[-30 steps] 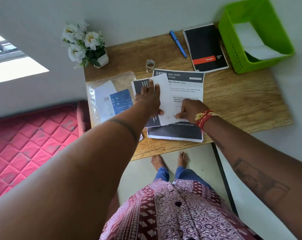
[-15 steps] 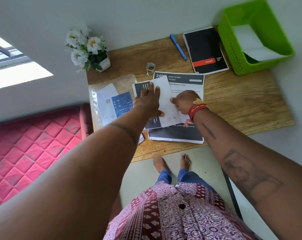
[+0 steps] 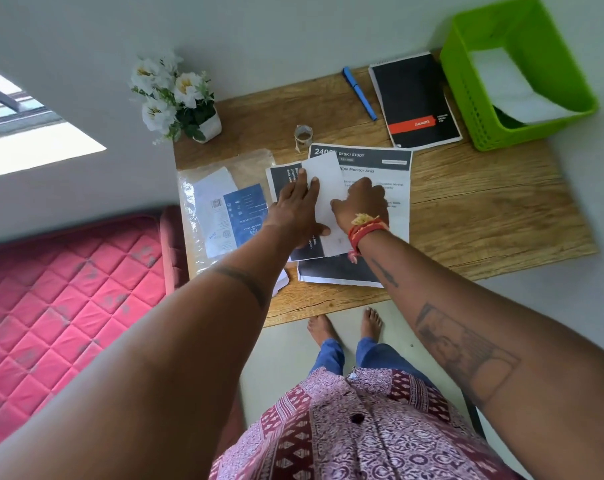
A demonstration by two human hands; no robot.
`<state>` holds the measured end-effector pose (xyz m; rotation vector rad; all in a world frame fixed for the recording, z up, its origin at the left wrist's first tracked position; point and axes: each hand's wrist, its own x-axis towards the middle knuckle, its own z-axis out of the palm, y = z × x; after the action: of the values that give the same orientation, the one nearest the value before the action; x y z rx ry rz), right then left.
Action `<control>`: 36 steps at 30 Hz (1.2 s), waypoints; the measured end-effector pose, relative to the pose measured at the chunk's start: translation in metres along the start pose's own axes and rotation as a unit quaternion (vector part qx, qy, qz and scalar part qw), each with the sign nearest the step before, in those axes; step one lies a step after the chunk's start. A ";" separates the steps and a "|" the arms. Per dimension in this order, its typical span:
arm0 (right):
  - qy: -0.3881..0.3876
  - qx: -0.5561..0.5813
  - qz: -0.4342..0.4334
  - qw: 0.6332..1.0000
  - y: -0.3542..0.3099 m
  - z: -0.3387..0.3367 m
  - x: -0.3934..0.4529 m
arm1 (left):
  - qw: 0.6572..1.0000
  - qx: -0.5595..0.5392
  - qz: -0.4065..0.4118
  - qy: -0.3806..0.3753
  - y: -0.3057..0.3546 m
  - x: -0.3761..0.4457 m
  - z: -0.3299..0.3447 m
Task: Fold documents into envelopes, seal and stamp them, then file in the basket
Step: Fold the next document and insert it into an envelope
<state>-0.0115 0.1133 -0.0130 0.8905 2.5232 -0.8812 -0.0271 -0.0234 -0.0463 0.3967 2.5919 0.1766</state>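
Observation:
A folded white paper [image 3: 324,188] lies on a printed black-and-white document [image 3: 394,181] in the middle of the wooden table [image 3: 484,209]. My left hand [image 3: 295,209] lies flat on the paper's left side, fingers straight, holding it down. My right hand [image 3: 361,199] presses on the paper's right edge, about halfway up. A second dark printed sheet [image 3: 281,178] sticks out under my left hand. The green basket [image 3: 480,126] stands at the far right corner with a white envelope [image 3: 511,88] inside.
A clear plastic bag of envelopes [image 3: 224,209] lies left of the papers. Behind them are a small tape roll [image 3: 303,133], a blue pen [image 3: 360,93], a black notebook [image 3: 413,98] and a flower pot [image 3: 176,98]. A pink mattress [image 3: 68,289] lies at the left.
My right hand has slid away from me along the paper's right edge, from its near end to about the middle. My left hand has stayed flat on the paper.

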 end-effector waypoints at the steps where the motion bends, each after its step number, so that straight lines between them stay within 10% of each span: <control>1: 0.001 0.003 0.003 1.000 0.000 0.002 0.000 | 1.000 -0.003 0.001 -0.001 0.000 0.000 0.000; 15: -0.106 -0.013 -0.054 0.993 -0.001 -0.017 0.028 | 0.999 -0.021 0.029 -0.018 0.003 -0.007 -0.010; 23: -0.013 0.083 -0.094 0.992 0.015 -0.039 0.028 | 0.998 -0.030 0.059 0.024 0.028 -0.003 -0.018; 36: -0.067 0.091 -0.210 0.971 0.027 -0.007 0.014 | 0.979 -0.181 0.019 0.091 0.018 -0.003 -0.029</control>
<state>-0.0048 0.1410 -0.0263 0.3249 2.5823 -1.2705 -0.0348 -0.0081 -0.0169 0.3066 2.6536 0.7175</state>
